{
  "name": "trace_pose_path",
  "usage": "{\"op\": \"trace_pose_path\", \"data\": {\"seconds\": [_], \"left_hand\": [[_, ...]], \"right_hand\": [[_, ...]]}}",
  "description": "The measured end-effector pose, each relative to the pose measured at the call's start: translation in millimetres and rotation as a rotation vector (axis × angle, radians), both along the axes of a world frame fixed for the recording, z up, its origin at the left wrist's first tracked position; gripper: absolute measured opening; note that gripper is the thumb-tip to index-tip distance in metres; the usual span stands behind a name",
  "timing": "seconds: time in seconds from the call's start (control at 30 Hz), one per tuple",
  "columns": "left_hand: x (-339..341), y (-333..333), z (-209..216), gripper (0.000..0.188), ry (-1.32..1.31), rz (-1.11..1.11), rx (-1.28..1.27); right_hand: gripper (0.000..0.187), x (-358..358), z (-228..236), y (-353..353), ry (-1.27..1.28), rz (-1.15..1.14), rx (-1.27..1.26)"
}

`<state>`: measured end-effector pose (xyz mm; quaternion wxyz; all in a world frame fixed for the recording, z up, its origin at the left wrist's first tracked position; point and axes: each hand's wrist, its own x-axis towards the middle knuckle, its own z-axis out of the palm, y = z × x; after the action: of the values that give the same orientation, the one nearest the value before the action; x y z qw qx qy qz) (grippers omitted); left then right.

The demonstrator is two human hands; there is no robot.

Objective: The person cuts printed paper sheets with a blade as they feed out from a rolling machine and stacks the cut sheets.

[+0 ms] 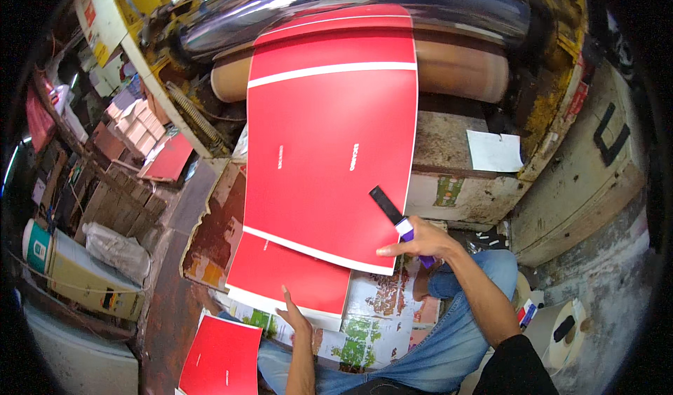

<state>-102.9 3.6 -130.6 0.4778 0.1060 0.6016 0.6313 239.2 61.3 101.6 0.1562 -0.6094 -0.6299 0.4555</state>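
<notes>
A long red printed sheet (329, 128) with white bands hangs from the rollers toward me. My right hand (424, 239) grips what looks like a cutter knife (385, 206), with a dark flat blade and a purple handle. Its thumb lies on the hanging sheet's lower right corner. Under that corner rests a second red sheet (291, 272) with a white lower margin. My left hand (296, 318) is at this sheet's near edge, fingers stretched out and apart, closed on nothing visible. Another red sheet (221, 356) lies at the lower left.
A shiny metal roller (357, 9) and a brown roller (463, 69) span the machine ahead. A pale metal cabinet (575, 192) stands at right. Rolls of material (564, 332) sit at lower right. Cardboard boxes (91, 276) and a plastic-wrapped bundle (118, 251) line the left.
</notes>
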Motion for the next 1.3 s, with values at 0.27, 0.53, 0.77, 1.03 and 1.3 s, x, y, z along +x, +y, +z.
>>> {"op": "trace_pose_path", "data": {"seconds": [0.27, 0.53, 0.77, 1.03, 1.3], "left_hand": [[100.4, 2.6, 135.8, 0.059, -0.729, -0.515, 0.451], [84.5, -34.2, 131.9, 0.042, -0.534, -0.577, 0.245], [75.7, -69.3, 142.5, 0.044, -0.465, -0.501, 0.191], [50.6, -94.5, 130.9, 0.052, -0.510, -0.526, 0.130], [39.5, -131.6, 137.0, 0.066, -0.514, -0.499, 0.093]], "right_hand": [[0.050, -12.6, 23.4, -2.9, 0.241, 0.524, -0.278], [0.034, 61.7, 74.9, 40.8, 0.386, -0.039, 0.231], [0.035, 67.2, 50.2, 136.6, 0.385, -0.543, 0.615], [0.040, 71.0, 12.6, 127.0, 0.376, -0.452, 0.492], [0.046, 49.3, 23.1, 137.6, 0.408, -0.660, 0.551]]}}
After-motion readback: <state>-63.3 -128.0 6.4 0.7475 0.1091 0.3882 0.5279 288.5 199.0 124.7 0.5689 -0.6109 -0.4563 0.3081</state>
